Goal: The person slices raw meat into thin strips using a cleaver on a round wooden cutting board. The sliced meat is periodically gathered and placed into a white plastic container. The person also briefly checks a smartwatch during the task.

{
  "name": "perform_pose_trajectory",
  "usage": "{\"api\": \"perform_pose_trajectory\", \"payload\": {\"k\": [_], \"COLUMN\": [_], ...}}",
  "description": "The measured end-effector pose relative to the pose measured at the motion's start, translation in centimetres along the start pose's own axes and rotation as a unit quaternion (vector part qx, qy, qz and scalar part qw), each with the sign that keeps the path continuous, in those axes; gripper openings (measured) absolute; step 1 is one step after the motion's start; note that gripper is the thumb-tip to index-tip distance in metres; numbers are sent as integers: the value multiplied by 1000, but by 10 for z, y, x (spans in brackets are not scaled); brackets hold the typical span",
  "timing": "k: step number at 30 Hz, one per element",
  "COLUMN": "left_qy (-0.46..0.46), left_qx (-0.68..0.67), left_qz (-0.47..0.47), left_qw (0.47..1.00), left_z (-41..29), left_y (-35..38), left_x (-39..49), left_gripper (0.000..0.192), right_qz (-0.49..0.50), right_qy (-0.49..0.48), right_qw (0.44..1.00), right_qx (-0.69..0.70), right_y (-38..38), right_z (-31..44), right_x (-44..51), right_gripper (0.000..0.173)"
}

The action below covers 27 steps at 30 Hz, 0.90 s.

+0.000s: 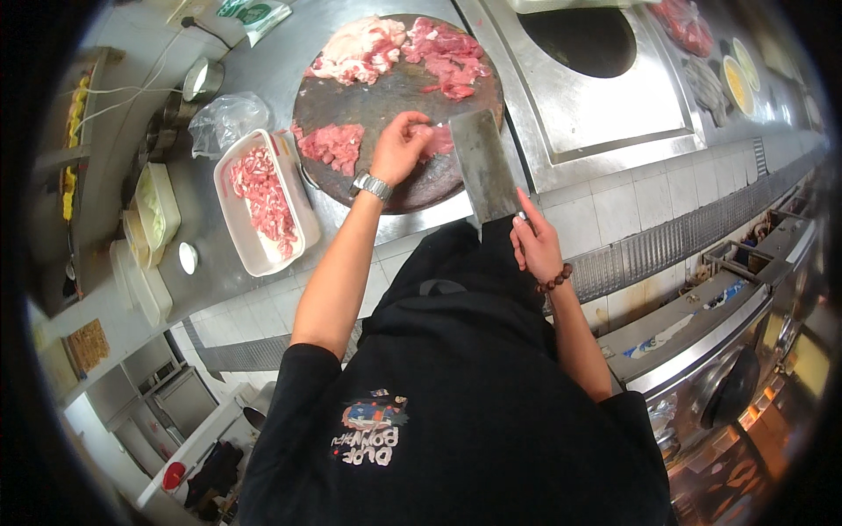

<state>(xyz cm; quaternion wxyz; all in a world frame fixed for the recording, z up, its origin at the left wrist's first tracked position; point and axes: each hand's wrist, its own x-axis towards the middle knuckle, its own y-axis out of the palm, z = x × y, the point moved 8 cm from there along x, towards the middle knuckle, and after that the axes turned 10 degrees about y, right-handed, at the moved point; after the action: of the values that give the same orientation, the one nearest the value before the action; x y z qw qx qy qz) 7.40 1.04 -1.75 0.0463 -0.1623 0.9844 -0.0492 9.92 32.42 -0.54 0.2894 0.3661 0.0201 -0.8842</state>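
Note:
My right hand (536, 240) grips the handle of a broad Chinese cleaver (485, 167), whose blade reaches over the right edge of a round wooden chopping block (388, 108). Beside the blade lies a small piece of raw meat (439, 141). The fingers of my left hand (402, 146) are bent against that piece, pressing or pinching it. A heap of cut raw meat (335, 146) rests on the block's left side. Towards the back are a pale, fatty chunk of meat (362, 49) and a redder slab of meat (450, 56).
A white plastic tub (302, 217) holding sliced meat stands left of the block, near a crumpled clear plastic bag (230, 121). Farther left are a small white bowl (188, 258) and a container of pale green pieces (158, 204). A steel counter section with a round dark opening (579, 39) adjoins at right.

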Motion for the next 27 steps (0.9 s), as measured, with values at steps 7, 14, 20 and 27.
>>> {"api": "perform_pose_trajectory", "payload": {"k": [7, 14, 20, 27], "left_qy": [-42, 85, 226, 300], "left_qx": [75, 358, 429, 412], "left_qz": [-5, -65, -21, 80], "left_qw": [996, 927, 875, 857], "left_z": [7, -14, -42, -37], "left_y": [2, -26, -22, -4], "left_x": [-30, -67, -85, -73], "left_gripper": [35, 38, 26, 18], "right_qz": [3, 52, 69, 55], "right_qy": [-6, -2, 17, 48], "right_qw": [1000, 998, 997, 996], "right_qx": [-25, -20, -31, -51], "right_y": [1, 27, 48, 38], "right_z": [11, 12, 8, -17], "right_x": [4, 25, 51, 30], "right_gripper": [59, 58, 58, 56]}}
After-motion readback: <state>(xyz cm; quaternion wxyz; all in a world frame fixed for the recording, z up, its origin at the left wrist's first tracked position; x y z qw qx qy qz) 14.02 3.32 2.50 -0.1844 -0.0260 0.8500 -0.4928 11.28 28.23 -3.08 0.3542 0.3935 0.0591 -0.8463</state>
